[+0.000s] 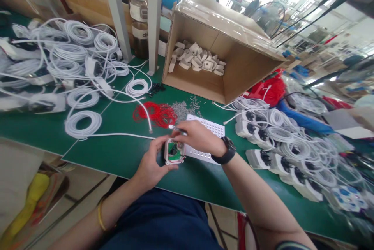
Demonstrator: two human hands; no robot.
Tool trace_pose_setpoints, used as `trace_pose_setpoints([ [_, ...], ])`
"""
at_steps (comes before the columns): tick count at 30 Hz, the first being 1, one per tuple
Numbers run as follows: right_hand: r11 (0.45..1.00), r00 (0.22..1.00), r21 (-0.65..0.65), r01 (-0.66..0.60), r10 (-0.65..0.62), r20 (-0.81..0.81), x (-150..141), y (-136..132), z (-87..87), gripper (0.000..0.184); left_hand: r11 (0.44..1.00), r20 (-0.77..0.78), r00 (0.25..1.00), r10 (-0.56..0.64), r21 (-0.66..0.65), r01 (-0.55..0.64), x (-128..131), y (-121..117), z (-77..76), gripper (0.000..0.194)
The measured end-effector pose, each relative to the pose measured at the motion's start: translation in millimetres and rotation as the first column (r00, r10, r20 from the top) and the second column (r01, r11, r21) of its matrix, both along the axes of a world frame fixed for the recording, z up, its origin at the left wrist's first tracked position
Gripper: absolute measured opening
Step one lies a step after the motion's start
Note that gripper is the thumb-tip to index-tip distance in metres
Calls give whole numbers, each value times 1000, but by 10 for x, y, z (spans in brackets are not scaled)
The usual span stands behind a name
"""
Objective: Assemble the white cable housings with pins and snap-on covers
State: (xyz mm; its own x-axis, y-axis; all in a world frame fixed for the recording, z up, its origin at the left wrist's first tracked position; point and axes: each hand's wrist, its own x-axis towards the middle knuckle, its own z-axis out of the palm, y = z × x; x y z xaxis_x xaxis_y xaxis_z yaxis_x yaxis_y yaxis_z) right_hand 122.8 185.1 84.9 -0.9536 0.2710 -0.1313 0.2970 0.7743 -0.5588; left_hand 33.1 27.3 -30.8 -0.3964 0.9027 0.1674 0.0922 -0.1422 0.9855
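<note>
My left hand is closed round the side of a small white square housing, thumb at the near edge and fingers at the far left. A green circuit board with a round black part sits inside, and a red line runs along the rim. A white cable leads from the housing to a coil on the left. My right hand is over the housing's far right corner, fingers wrapped round a slim dark tool with a bright end. Its kind and its other end are hidden.
Red rings and loose screws lie beyond my hands, near a perforated white plate. A cardboard box holds several white housings. Coiled white cables crowd the left; cabled housings line the right.
</note>
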Motion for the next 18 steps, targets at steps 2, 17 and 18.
trace_pose_setpoints([
  [2, 996, 999, 82, -33, 30, 35, -35, -7, 0, 6, 1000, -90, 996, -11, 23, 13, -17, -5, 4, 58],
  [17, 991, 996, 114, -67, 60, 65, -59, 18, -4, 10, 999, 10, 1000, -7, -52, 7, 1, 1, 25, 80],
  [18, 991, 996, 114, -71, 64, 58, -66, 14, -6, 9, 999, 36, 999, 3, -49, -1, 6, 6, 28, 83],
])
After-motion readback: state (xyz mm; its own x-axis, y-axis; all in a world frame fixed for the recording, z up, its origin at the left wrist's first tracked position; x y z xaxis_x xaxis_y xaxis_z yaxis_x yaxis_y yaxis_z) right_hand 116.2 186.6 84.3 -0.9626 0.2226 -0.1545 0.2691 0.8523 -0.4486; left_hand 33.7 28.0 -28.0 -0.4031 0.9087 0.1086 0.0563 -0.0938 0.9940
